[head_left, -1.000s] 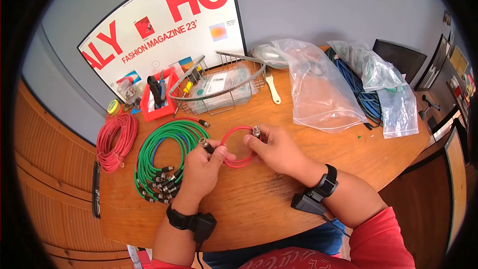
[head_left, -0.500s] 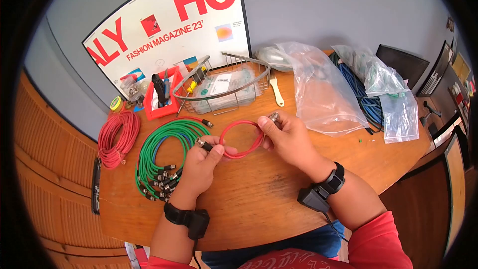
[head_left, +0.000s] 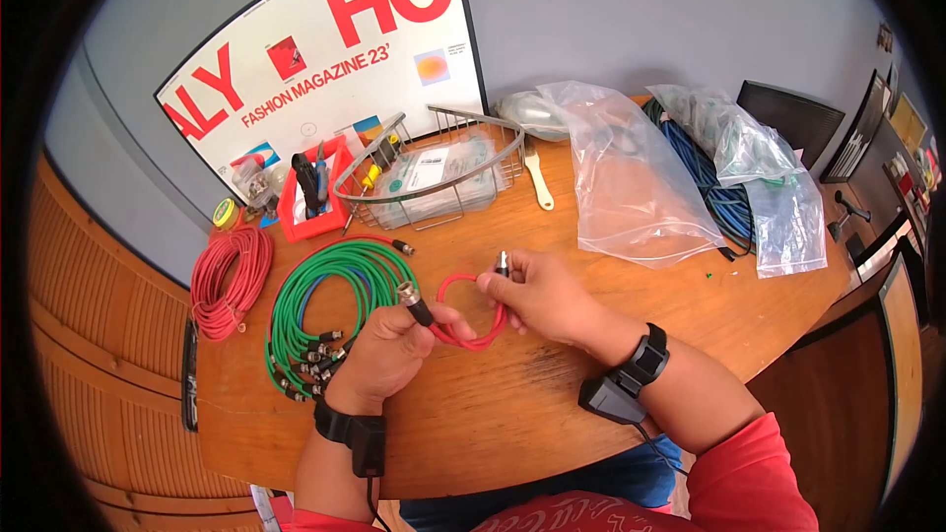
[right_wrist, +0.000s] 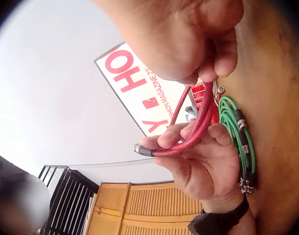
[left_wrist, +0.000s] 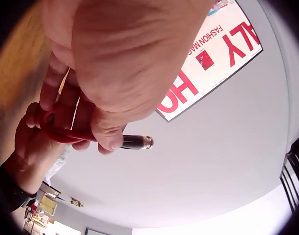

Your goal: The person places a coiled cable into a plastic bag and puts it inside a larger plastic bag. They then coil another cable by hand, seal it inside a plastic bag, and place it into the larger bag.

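Note:
Both hands hold one short red cable [head_left: 473, 342], bent in a loop between them above the table. My left hand [head_left: 382, 355] pinches it behind a black-sleeved metal connector [head_left: 414, 303], which points up past the thumb. In the left wrist view that connector [left_wrist: 137, 142] sticks out beyond the thumb tip. Thumb and fingers of my right hand [head_left: 547, 298] grip the cable's other end, with its connector [head_left: 503, 262] upright above them. The right wrist view shows the red cable [right_wrist: 191, 139] lying across the left fingers. A coil of green cables [head_left: 286, 305] lies beside the left hand.
On the wooden table [head_left: 512, 424], a red cable coil [head_left: 229, 281] lies far left. Behind are a red bin [head_left: 296, 207], a wire basket [head_left: 426, 195] and a brush [head_left: 538, 182]. Clear plastic bags [head_left: 631, 197] and blue cables [head_left: 724, 197] lie at the right.
The red loop has gone from round to a smaller, lower bend. The right connector tilted aside, then came upright. My left hand turned, and its connector now stands more upright.

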A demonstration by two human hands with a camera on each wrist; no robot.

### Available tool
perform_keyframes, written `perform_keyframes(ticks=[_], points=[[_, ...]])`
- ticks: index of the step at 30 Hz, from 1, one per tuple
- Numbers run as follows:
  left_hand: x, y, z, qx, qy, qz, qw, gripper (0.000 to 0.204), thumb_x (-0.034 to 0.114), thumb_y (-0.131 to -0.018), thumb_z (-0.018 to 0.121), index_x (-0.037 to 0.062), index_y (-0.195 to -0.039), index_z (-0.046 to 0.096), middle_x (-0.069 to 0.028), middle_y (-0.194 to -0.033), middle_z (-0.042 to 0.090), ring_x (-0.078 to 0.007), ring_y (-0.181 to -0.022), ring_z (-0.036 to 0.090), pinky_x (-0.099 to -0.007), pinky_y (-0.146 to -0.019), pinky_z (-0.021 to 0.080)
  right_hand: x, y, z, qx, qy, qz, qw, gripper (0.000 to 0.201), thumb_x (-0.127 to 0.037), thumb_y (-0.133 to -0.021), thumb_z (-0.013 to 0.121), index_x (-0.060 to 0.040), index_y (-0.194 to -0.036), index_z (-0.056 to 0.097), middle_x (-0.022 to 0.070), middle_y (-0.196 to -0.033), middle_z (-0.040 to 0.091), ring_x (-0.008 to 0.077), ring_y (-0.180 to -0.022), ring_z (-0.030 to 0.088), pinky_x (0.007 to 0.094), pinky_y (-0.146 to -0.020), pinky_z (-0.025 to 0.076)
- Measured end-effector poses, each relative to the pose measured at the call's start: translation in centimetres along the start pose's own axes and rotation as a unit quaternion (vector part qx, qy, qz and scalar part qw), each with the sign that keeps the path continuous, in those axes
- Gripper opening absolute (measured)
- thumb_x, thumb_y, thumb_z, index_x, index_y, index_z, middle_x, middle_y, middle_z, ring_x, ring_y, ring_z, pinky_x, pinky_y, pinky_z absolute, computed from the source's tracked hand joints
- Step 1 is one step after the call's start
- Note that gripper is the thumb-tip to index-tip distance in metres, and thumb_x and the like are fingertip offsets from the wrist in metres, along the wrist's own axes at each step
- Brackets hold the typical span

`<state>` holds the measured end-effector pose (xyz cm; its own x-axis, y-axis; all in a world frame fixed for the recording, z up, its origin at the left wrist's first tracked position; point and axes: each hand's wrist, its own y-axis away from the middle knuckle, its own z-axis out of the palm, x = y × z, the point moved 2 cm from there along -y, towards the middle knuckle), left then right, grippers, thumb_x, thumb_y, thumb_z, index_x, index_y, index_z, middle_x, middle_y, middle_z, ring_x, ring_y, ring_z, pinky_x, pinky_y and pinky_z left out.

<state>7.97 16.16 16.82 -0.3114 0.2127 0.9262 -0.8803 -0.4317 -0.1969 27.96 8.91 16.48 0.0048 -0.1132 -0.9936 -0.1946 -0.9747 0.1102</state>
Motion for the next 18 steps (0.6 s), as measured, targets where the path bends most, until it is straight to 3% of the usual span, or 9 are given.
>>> perform_keyframes(ticks=[4, 7, 9, 11, 16, 18], points=[[0.2, -0.1, -0.1, 0.029, -0.018, -0.036, 0.999, 0.039, 0.026, -0.092, 0.067, 0.0022, -0.123, 0.063, -0.0098, -0.097, 0.068, -0.0225, -0.094, 0.065, -0.0365, -0.089, 0.050, -0.3, 0.5, 0.4, 0.003, 0.026, -0.015, 1.000, 0.025, -0.024, -0.094, 0.064, -0.0007, -0.089, 0.058, 0.0033, -0.062, 0.058, 0.0100, -0.049, 0.056, 0.0264, -0.045, 0.044], [0.6, -0.6, 0.4, 0.068, -0.099, -0.053, 0.991, 0.044, 0.025, -0.091, 0.069, 0.0013, -0.127, 0.060, -0.0081, -0.090, 0.068, -0.0170, -0.085, 0.065, -0.0302, -0.081, 0.050, 0.7, 0.0, 0.3, 0.000, 0.004, -0.015, 1.000, 0.024, -0.024, -0.094, 0.065, -0.0001, -0.094, 0.060, 0.0029, -0.063, 0.058, 0.0095, -0.050, 0.056, 0.0260, -0.047, 0.045], [0.8, -0.8, 0.3, 0.148, -0.124, -0.072, 0.979, 0.048, 0.021, -0.091, 0.069, 0.0000, -0.131, 0.056, -0.0071, -0.087, 0.068, -0.0138, -0.078, 0.064, -0.0267, -0.075, 0.049, -0.2, 0.5, 0.6, 0.000, 0.001, -0.012, 1.000, 0.024, -0.023, -0.094, 0.065, 0.0002, -0.096, 0.061, 0.0028, -0.064, 0.059, 0.0093, -0.052, 0.056, 0.0258, -0.048, 0.045], [1.4, -0.9, 0.5, 0.163, -0.123, -0.088, 0.975, 0.048, 0.020, -0.091, 0.067, -0.0013, -0.132, 0.055, -0.0062, -0.086, 0.067, -0.0138, -0.077, 0.064, -0.0265, -0.074, 0.049, -0.2, 0.6, 0.6, 0.000, -0.002, -0.007, 1.000, 0.023, -0.023, -0.094, 0.064, 0.0004, -0.097, 0.061, 0.0027, -0.065, 0.059, 0.0091, -0.053, 0.055, 0.0256, -0.049, 0.045], [1.6, -0.7, 0.5, 0.152, -0.144, -0.140, 0.968, 0.047, 0.018, -0.092, 0.065, -0.0033, -0.132, 0.052, -0.0043, -0.084, 0.066, -0.0139, -0.076, 0.064, -0.0270, -0.073, 0.050, 0.3, 1.0, 0.8, 0.028, 0.072, -0.176, 0.981, 0.023, -0.021, -0.092, 0.068, -0.0013, -0.101, 0.061, 0.0034, -0.068, 0.059, 0.0120, -0.058, 0.053, 0.0286, -0.054, 0.044], [0.8, -0.9, -0.5, 0.153, -0.083, -0.175, 0.969, 0.042, 0.016, -0.091, 0.065, -0.0016, -0.128, 0.053, -0.0063, -0.082, 0.067, -0.0119, -0.078, 0.063, -0.0229, -0.073, 0.046, 0.0, 1.4, 1.0, 0.032, 0.093, -0.209, 0.973, 0.023, -0.022, -0.091, 0.069, -0.0020, -0.101, 0.061, 0.0054, -0.069, 0.059, 0.0146, -0.059, 0.054, 0.0303, -0.055, 0.045]])
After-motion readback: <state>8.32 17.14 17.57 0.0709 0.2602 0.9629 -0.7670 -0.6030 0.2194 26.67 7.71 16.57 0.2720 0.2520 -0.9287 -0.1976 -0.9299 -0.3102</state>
